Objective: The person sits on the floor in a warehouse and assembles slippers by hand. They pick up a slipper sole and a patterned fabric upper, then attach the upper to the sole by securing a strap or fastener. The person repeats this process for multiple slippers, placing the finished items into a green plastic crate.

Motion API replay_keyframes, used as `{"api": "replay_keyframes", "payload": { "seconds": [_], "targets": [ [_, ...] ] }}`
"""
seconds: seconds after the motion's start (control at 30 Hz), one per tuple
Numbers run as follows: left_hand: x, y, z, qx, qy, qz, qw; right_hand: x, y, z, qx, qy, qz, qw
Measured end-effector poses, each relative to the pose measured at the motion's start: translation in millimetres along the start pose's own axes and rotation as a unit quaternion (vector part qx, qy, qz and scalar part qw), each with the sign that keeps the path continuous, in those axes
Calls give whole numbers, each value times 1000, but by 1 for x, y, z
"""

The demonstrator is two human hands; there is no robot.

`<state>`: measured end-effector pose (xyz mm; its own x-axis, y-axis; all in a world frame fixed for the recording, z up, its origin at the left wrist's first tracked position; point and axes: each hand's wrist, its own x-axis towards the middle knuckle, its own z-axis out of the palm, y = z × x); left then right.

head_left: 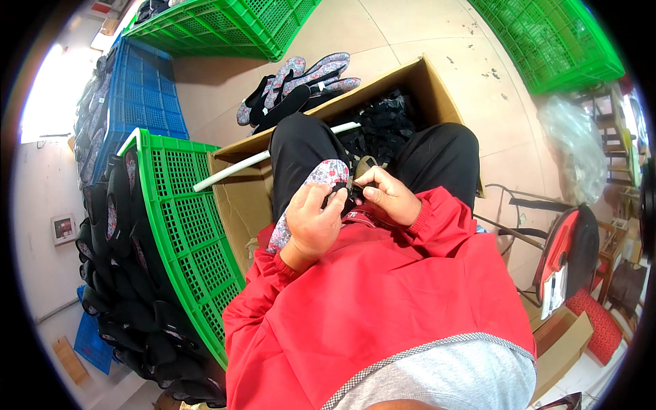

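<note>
Over my lap, my left hand is closed around a floral-patterned shoe. The shoe's printed surface shows above the knuckles and again below the wrist. Close beside it, my right hand has thumb and forefinger pinched together at the shoe's dark edge. What those fingertips hold is too small and shaded to make out. A brownish strip shows just past the right fingers. Between my knees, an open cardboard box contains a heap of black pieces.
A white tube lies across the box's left side. Left of it stands a green crate beside piled black shoes. Several floral shoes lie beyond the box. A blue crate, green crates and a plastic bag stand around.
</note>
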<state>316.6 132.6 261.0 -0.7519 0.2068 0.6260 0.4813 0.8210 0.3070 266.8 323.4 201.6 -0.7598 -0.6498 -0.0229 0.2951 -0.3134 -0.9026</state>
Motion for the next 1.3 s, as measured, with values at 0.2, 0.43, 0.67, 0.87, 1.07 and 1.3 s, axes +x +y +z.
{"api": "replay_keyframes", "payload": {
  "seconds": [0.2, 0.43, 0.67, 0.87, 1.07, 1.3],
  "targets": [
    [-1, -3, 1, -7, -4, 20, 1000, 9, -18, -11, -193, -62, 13, 979],
    [-1, -3, 2, -2, -13, 19, 1000, 11, -31, -6, -348, -46, -20, 936],
    [-1, -3, 1, -2, -20, 27, 999, 11, -36, -6, -346, -52, -4, 937],
    [0, -3, 1, 4, -20, 33, 999, 12, -33, -9, -333, -66, 29, 940],
    [0, -3, 1, 3, -11, 31, 999, 12, -41, -7, -372, -57, 34, 926],
    [-1, -3, 3, 7, -16, 38, 999, 19, -46, -5, -404, -68, 3, 912]
  ]
}}
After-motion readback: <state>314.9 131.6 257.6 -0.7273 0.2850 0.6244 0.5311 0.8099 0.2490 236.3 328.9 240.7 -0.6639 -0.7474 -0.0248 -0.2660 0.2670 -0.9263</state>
